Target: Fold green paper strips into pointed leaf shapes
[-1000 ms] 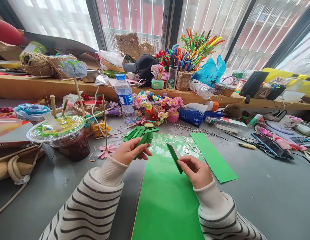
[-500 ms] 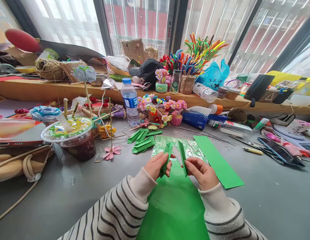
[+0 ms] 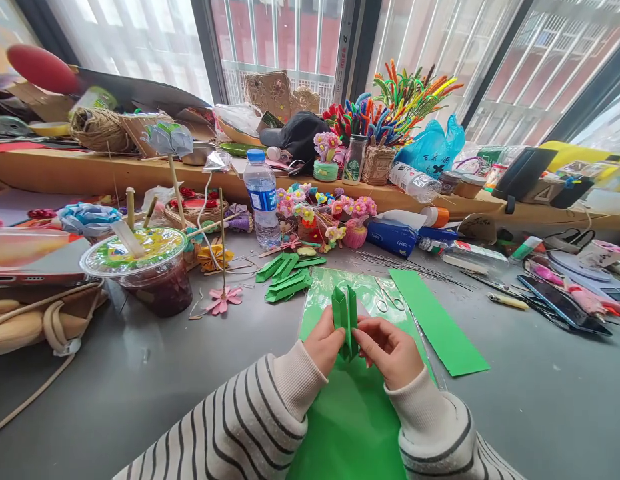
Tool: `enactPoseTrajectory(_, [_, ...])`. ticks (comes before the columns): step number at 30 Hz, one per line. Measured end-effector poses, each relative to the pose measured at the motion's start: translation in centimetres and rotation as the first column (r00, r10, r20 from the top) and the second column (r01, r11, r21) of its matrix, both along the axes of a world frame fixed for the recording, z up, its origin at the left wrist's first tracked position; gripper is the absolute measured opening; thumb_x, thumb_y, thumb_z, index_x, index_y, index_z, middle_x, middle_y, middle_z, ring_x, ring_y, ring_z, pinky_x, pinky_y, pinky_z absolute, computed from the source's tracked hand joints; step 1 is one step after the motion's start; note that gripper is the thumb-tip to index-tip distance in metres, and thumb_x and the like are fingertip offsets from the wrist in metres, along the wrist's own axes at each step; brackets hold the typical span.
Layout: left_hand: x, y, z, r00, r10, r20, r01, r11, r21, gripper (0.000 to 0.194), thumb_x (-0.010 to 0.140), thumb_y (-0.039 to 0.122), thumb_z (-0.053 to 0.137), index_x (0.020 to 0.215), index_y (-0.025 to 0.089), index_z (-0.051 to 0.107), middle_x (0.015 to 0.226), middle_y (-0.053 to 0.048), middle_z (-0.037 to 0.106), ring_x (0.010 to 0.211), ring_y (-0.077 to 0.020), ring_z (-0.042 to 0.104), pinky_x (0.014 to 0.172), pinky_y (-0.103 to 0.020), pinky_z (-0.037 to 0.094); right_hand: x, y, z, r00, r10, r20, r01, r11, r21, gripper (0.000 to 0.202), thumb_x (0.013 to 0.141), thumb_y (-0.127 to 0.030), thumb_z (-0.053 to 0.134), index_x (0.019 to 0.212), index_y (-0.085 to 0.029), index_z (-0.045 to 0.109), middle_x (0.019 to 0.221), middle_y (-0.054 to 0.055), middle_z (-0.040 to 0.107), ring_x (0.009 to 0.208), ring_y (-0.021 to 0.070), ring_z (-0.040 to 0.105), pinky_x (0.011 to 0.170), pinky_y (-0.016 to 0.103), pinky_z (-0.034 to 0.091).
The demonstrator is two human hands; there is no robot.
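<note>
My left hand (image 3: 326,341) pinches a folded green paper strip (image 3: 339,308) that stands upright. A second folded green strip is gripped by my right hand (image 3: 393,348), its fingers closed on the lower part. Both strips stand side by side, touching or nearly so. Beneath my hands lies a clear plastic sleeve of green paper (image 3: 347,427). Silver scissors (image 3: 389,298) rest on it, just beyond my right hand. Several more folded green strips (image 3: 289,287) form a loose pile ahead and to the left.
A flat green paper sheet (image 3: 437,323) lies to the right. On the left stands a lidded cup of dark drink (image 3: 157,287), with a pink paper flower (image 3: 224,301) beside it. Behind are a water bottle (image 3: 263,200) and a blue tissue pack (image 3: 393,237). A phone (image 3: 555,301) lies at right.
My two hands have come together, bringing the two folded green strips from apart to side by side. The right-hand strip moved left and both now stand more upright.
</note>
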State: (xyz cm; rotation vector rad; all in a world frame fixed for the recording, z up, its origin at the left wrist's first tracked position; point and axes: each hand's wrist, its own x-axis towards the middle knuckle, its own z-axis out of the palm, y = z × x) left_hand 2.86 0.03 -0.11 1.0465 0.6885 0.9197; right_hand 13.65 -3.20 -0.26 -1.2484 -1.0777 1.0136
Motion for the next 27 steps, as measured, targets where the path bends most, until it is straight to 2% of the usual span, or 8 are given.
enactPoseTrajectory(2, [0.11,-0.23,0.01,1.000,-0.008,0.024,0.008,1.000,-0.003,0.018,0.065,0.016,0.044,0.082,0.019,0.048,0.084,-0.003,0.057,0.070,-0.0164,0.051,0.059,-0.029,0.038,-0.17,0.00,-0.17,0.998,-0.001,0.059,0.000,1.000,0.018,0.020,0.058,-0.034,0.058,0.062,-0.015,0.054,0.083,0.009,0.060,0.039,0.0068,0.045,0.031,0.019,0.038])
enactPoseTrajectory(6, [0.18,-0.38,0.16,0.974,-0.066,0.216,0.100,0.983,-0.153,0.032,0.058,0.010,0.045,0.089,0.018,0.048,0.089,-0.004,0.057,0.078,-0.0187,0.051,0.061,-0.029,0.039,0.04,0.13,-0.56,0.983,-0.032,0.183,0.016,0.996,0.085,0.018,0.061,-0.033,0.055,0.061,-0.015,0.054,0.078,0.008,0.060,0.041,0.0073,0.044,0.031,0.019,0.038])
enactPoseTrajectory(10, [0.10,-0.59,0.41,0.932,-0.042,0.360,0.144,0.954,-0.262,0.026,0.066,0.023,0.049,0.090,0.013,0.051,0.091,-0.008,0.057,0.087,-0.0215,0.051,0.070,-0.032,0.039,0.18,0.15,-0.70,0.969,-0.039,0.243,0.014,0.995,0.101,0.018,0.062,-0.034,0.054,0.061,-0.016,0.053,0.067,0.005,0.058,0.042,0.0087,0.045,0.030,0.019,0.036])
enactPoseTrajectory(12, [0.04,-0.73,0.43,0.923,-0.023,0.383,0.138,0.951,-0.276,0.025,0.069,0.028,0.048,0.088,0.013,0.054,0.091,-0.009,0.058,0.091,-0.0219,0.050,0.077,-0.034,0.038,0.20,0.07,-0.67,0.963,-0.035,0.267,0.010,0.996,0.094,0.017,0.061,-0.034,0.055,0.061,-0.017,0.053,0.059,0.003,0.055,0.042,0.0097,0.045,0.031,0.019,0.036])
enactPoseTrajectory(18, [-0.15,-0.79,0.26,0.895,-0.003,0.446,0.145,0.948,-0.285,0.023,0.069,0.022,0.051,0.087,0.009,0.057,0.093,-0.011,0.059,0.095,-0.0228,0.048,0.088,-0.036,0.032,0.29,-0.17,-0.52,0.953,-0.019,0.302,-0.004,0.997,0.073,0.016,0.060,-0.033,0.056,0.061,-0.017,0.053,0.051,0.000,0.052,0.042,0.0107,0.046,0.038,0.021,0.038])
enactPoseTrajectory(23, [-0.25,-0.66,0.41,0.881,0.001,0.473,0.178,0.925,-0.335,0.030,0.072,0.027,0.046,0.091,0.006,0.056,0.097,-0.014,0.057,0.094,-0.0234,0.049,0.088,-0.037,0.031,0.34,-0.24,-0.37,0.957,0.002,0.290,-0.019,0.998,0.057,0.017,0.060,-0.033,0.056,0.060,-0.017,0.052,0.050,0.000,0.052,0.042,0.0106,0.045,0.039,0.022,0.039])
enactPoseTrajectory(27, [-0.31,-0.60,0.15,0.880,-0.012,0.474,0.186,0.928,-0.322,0.026,0.072,0.023,0.047,0.091,0.008,0.057,0.098,-0.011,0.057,0.094,-0.0214,0.049,0.087,-0.033,0.034,0.45,-0.29,-0.20,0.955,0.036,0.294,-0.054,0.997,0.051,0.015,0.062,-0.031,0.055,0.062,-0.017,0.052,0.053,0.001,0.053,0.045,0.0114,0.047,0.041,0.022,0.039])
